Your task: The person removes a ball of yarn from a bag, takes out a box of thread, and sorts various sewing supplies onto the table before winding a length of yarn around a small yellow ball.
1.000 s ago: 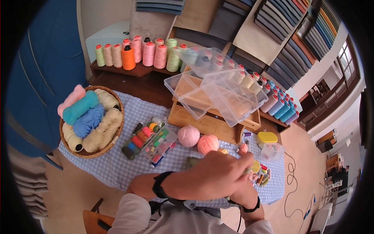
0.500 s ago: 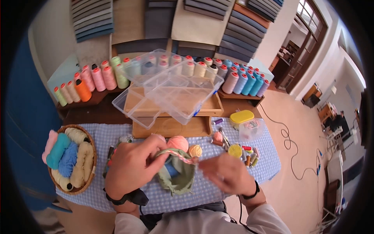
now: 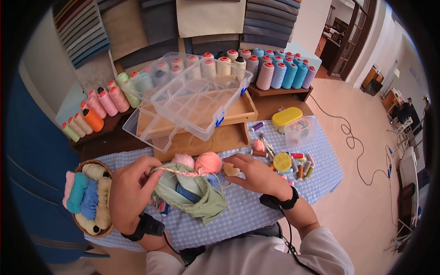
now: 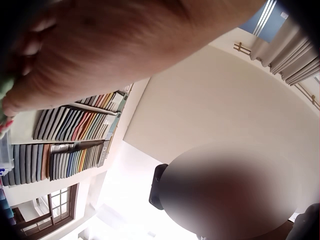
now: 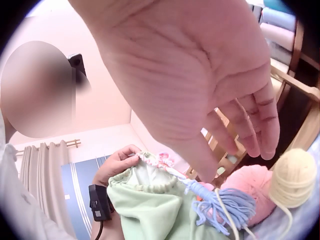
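My left hand pinches the gathered rim of a light green drawstring pouch near its pink-and-white braided cord. The pouch hangs with its mouth partly open, and blue shows inside. A blue yarn tassel hangs at the cord's end in the right wrist view. My right hand, fingers spread and relaxed, hovers to the right of the pouch. Nearest to it is a small cream yarn ball, partly covered by the fingers in the head view. Coral and pink yarn balls lie behind the pouch.
A basket of yarn skeins stands at the left. Behind are a clear compartment box on a wooden stand and thread cones. Small spools, scissors and a yellow-lidded box lie at the right.
My hands were crossed together at the right, then moved apart. The left hand now holds the pouch's rim at the left; the right has come off the cord end. The head view has turned right.
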Motion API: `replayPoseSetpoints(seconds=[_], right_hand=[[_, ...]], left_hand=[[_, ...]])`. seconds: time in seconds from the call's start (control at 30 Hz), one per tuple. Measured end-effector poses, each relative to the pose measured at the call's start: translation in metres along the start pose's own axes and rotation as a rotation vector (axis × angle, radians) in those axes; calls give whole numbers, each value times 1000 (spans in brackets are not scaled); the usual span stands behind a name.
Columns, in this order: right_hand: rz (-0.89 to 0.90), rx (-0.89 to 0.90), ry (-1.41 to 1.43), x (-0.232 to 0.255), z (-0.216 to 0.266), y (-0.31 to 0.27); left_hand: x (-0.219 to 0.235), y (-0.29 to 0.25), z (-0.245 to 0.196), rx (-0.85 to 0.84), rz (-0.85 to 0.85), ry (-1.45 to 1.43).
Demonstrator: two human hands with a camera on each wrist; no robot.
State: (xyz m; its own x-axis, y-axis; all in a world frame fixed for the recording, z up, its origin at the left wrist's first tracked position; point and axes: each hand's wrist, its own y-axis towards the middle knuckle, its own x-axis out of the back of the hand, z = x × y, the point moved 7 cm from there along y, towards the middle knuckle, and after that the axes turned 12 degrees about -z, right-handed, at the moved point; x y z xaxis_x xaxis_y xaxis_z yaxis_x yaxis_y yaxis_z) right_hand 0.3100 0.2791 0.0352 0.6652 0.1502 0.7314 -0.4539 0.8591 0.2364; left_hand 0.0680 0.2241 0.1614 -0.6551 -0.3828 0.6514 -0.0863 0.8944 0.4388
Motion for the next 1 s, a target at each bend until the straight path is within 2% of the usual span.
replayPoseSetpoints(seconds=[0.07, 0.1, 0.17, 0.23, 0.3, 0.37, 0.43, 0.5, 0.53, 0.6, 0.63, 0.7, 0.73, 0.87, 0.93, 0.97, 1.0], right_hand=[[-46, 356, 30, -6, 26, 4], [-56, 350, 36, -10, 30, 5], [100, 338, 162, -26, 40, 2], [46, 382, 177, -32, 38, 2], [171, 163, 223, -40, 22, 2], [170, 218, 233, -28, 14, 3], [171, 273, 236, -8, 6, 4], [324, 21, 305, 8, -11, 3], [320, 15, 310, 15, -20, 2], [219, -106, 522, 28, -39, -1], [211, -115, 525, 31, -44, 0], [40, -67, 558, 45, -48, 6], [-68, -86, 668, 46, -53, 8], [-151, -231, 718, 48, -68, 9], [-150, -270, 391, 46, -70, 11], [-154, -272, 392, 43, -68, 12], [-107, -288, 288, 37, -67, 12]], left_hand=[[-2, 1, -3, -57, 19, -63], [-2, 2, -3, -64, 28, -58], [0, 3, -5, -113, 24, -41], [7, 2, 0, -100, -23, -20], [14, 2, 5, -85, -72, -2], [20, 4, 14, -14, -123, 15], [18, 4, 17, -21, -102, 36], [16, 3, 26, 75, -82, -5], [15, 3, 29, 73, -74, -4], [19, 1, 42, 157, -97, 7], [20, 2, 44, 152, -86, 6], [25, 4, 47, 187, -60, 125], [23, 5, 42, 164, -71, 120], [17, 7, 40, 132, -66, 132], [15, 8, 25, -16, -145, 103], [11, 8, 21, -20, -142, 103], [10, 8, 6, -105, -191, 45]])
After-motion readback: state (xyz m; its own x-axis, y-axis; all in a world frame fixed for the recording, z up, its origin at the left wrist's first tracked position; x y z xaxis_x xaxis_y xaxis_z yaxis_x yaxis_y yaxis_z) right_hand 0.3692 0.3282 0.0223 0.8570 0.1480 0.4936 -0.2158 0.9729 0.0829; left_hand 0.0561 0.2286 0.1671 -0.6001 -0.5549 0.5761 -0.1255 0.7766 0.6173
